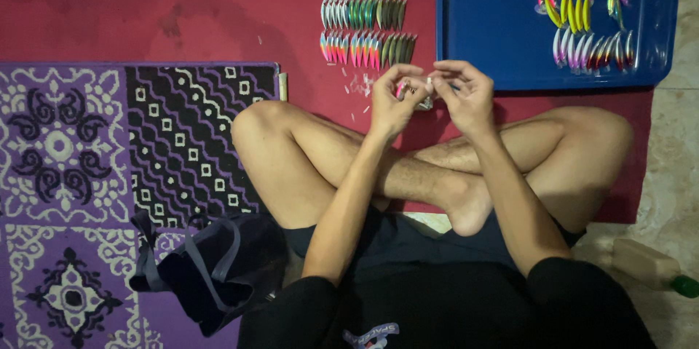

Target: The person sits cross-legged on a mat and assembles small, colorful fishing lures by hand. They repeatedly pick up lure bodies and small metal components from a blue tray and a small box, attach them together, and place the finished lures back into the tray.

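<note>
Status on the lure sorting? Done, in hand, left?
Done, apparently: three neat rows of lures laid on the red mat. In hand: left hand and right hand pinch one small piece together above the crossed legs; it is too small to identify. Left, probably: loose lures scattered in the blue tray.

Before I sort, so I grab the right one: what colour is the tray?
Blue tray, head view.
</note>
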